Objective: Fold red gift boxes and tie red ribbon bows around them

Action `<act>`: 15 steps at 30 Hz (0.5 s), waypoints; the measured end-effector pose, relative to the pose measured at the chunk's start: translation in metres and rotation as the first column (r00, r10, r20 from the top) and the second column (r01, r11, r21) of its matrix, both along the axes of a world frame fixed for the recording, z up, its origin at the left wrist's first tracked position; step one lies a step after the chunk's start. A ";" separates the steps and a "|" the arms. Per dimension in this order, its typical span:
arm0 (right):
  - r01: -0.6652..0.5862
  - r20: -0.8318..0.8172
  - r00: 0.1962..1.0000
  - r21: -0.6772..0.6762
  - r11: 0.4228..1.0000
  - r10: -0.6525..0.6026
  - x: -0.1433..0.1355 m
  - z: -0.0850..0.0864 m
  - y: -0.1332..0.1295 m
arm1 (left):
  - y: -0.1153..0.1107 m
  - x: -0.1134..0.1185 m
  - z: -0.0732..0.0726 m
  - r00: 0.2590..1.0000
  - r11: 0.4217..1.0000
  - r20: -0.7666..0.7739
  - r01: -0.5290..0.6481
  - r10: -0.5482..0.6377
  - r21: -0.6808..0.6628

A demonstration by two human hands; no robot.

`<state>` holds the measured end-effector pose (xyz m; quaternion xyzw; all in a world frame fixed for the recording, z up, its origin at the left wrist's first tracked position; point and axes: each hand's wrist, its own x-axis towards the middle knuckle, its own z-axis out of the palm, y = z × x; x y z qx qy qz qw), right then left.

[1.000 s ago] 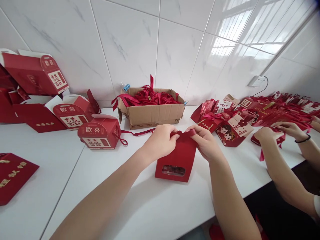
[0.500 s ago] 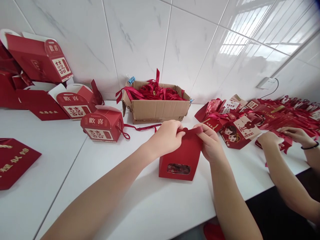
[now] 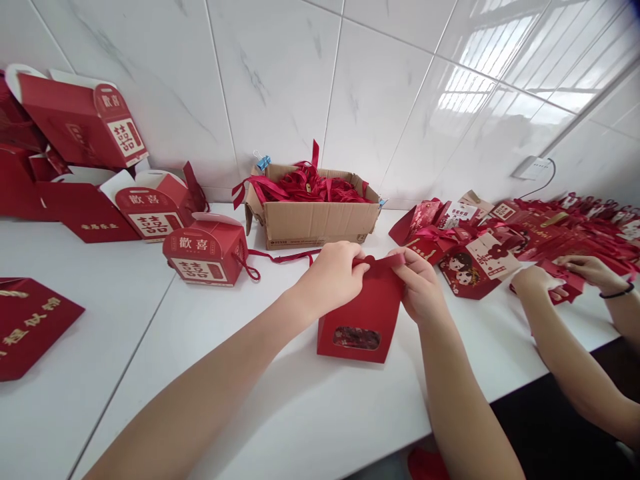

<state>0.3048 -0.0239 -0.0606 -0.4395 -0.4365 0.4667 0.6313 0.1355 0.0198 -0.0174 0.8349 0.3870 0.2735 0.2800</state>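
Note:
A red gift box (image 3: 365, 313) with a small clear window in its lower front stands upright on the white table. At its top left corner, my left hand (image 3: 335, 277) is closed, with thumb and forefinger pinching red ribbon at the top edge. My right hand (image 3: 421, 283) pinches a flat red ribbon (image 3: 393, 261) at the top right corner. Between both hands, the small rounded tab at the box's top edge shows. The fingers behind the box are hidden.
An open cardboard box (image 3: 320, 223) heaped with red ribbons is against the tiled wall. Red candy boxes (image 3: 205, 253) with Chinese characters stand at left. More decorated boxes (image 3: 460, 263) pile up at right, where another person's hands (image 3: 543, 283) work on a red box.
The view has shifted very slightly. My hands keep the same hold on the ribbon at the box top, and the gift box stays in place.

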 end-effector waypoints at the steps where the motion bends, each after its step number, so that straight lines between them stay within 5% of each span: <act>1: 0.002 0.000 1.000 0.004 1.000 -0.002 0.000 0.000 0.000 | 0.001 0.000 -0.001 1.000 1.000 0.013 0.003 -0.003 -0.010; 15: -0.006 0.003 1.000 0.001 1.000 0.006 0.000 -0.001 0.002 | 0.003 0.000 -0.003 0.999 0.998 0.030 0.030 -0.029 -0.047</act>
